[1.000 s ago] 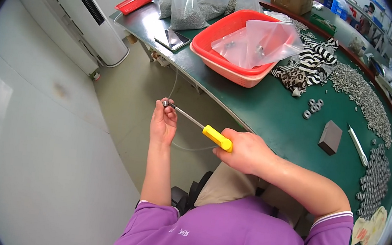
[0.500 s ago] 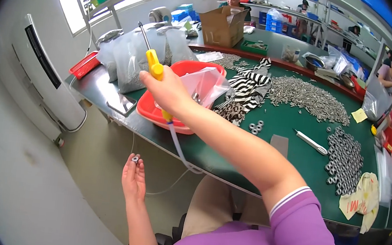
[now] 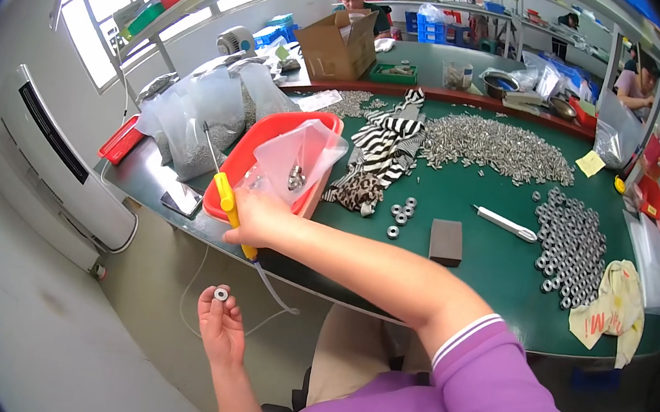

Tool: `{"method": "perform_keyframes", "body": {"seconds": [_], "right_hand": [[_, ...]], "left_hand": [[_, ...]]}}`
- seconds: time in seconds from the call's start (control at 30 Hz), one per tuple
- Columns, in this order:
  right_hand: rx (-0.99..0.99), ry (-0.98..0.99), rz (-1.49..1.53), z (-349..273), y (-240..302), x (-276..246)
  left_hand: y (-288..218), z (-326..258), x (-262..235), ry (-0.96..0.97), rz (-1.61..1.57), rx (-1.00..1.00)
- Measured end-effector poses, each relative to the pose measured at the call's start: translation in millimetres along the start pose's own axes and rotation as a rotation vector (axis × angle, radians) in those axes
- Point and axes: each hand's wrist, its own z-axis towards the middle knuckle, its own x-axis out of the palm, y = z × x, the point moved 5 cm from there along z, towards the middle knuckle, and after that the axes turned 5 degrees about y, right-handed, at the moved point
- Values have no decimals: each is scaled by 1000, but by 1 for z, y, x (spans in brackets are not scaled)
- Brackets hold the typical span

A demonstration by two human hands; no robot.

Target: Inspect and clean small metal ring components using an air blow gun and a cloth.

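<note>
Below the table's near edge, my left hand pinches a small metal ring with a dark hole between its fingertips. My right hand is wrapped around a yellow air blow gun, whose thin metal nozzle points up and away. A pale hose runs down from the gun's lower end. Just behind my right hand is a red plastic basin, holding a clear bag with some shiny metal parts. A few loose rings lie on the green tabletop to the right.
Right of my arm are a grey-brown block, a white pen-like tool, many rings and a stained cloth. Farther back lie a heap of small metal pieces and a striped cloth. Filled bags stand left; a phone lies nearby.
My right hand has come down and nearer with the blow gun, toward the left hand. The left hand still pinches the ring, now lower in the view. The whole view has shifted slightly.
</note>
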Motion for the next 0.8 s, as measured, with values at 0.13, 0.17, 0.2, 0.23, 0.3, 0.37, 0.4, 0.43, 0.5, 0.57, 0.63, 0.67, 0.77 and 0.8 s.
{"method": "perform_keyframes", "body": {"seconds": [0.13,0.17,0.2,0.23,0.3,0.37,0.4,0.43,0.5,0.57,0.63,0.67,0.77,0.8], "right_hand": [[-548,-320,-50,-78,19,-48],[-589,-459,-69,-92,9,-75],[-558,-632,-92,-97,-18,-104],[-260,-577,-114,-96,-34,-128],[-73,-669,-301,-99,-76,-166],[61,-443,-267,-85,-107,-147],[78,-295,-284,-78,-109,-125],[161,-188,-348,-72,-116,-108],[254,-180,-443,-62,-129,-88],[319,-106,-460,-59,-141,-80],[317,-127,-434,-54,-155,-76],[225,-342,-425,-60,-158,-88],[-61,-636,-104,-84,-114,-125],[-80,-634,24,-95,-99,-135]], "left_hand": [[11,-4,6,91,-109,-83],[19,0,5,153,-129,-104],[28,4,16,71,-137,-159],[26,6,24,95,-160,-169],[33,11,46,111,-229,-201],[51,20,59,160,-291,-263],[56,23,62,134,-284,-286],[67,28,70,149,-280,-319],[81,39,83,156,-219,-350],[91,46,91,168,-168,-349],[104,55,100,189,-150,-361],[108,58,110,189,-105,-353],[116,73,108,158,-98,-347],[120,77,109,161,-111,-345]]}}
